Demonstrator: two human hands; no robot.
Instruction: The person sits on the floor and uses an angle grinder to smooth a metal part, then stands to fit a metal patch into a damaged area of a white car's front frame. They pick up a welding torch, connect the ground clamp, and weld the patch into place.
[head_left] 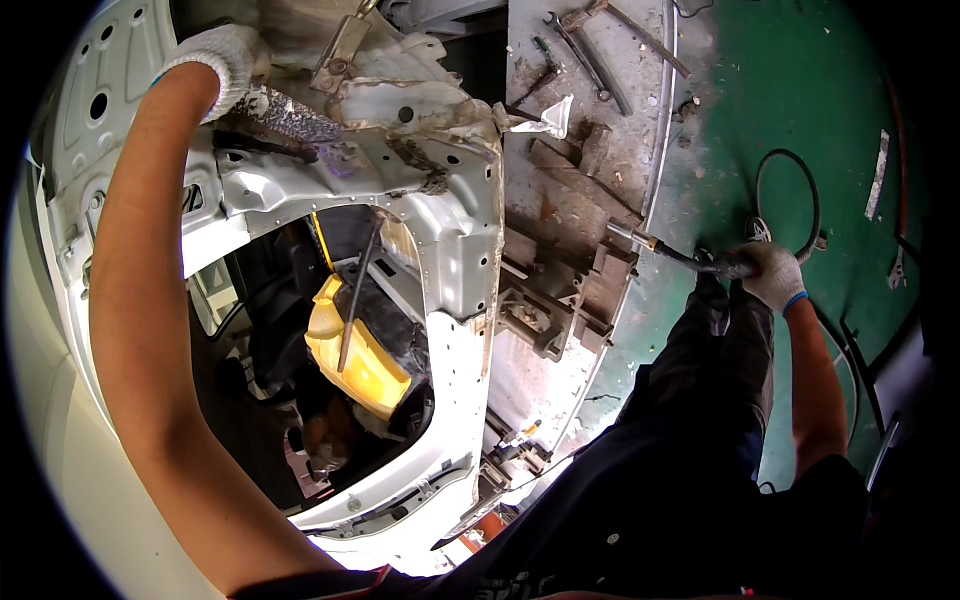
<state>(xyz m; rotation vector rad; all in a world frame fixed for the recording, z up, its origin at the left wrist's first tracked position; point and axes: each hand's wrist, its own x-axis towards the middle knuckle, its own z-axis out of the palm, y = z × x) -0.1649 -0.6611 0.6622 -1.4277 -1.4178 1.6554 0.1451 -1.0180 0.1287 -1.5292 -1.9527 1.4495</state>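
My right hand (pixel 774 277), in a white knit glove, is closed around the dark handle of a welding torch (pixel 690 260). The torch's metal nozzle (pixel 628 232) points left, toward the car, and stands apart from it. At the upper left my left hand (pixel 222 65), gloved the same way, reaches over the car's opened metal bodywork (pixel 400 165). It rests beside a scraped, mottled metal strip (pixel 292 116); its fingers are hidden, so I cannot tell whether it grips anything. A metal clamp-like piece (pixel 340 55) sits on the bare panel beyond it.
Through the body opening show a yellow piece (pixel 360 350) and a thin rod (pixel 358 300). Wrenches (pixel 580 55) and a hammer (pixel 640 35) lie on the grey platform, near rusty steel brackets (pixel 560 300). A torch cable (pixel 815 190) loops over the green floor (pixel 840 100).
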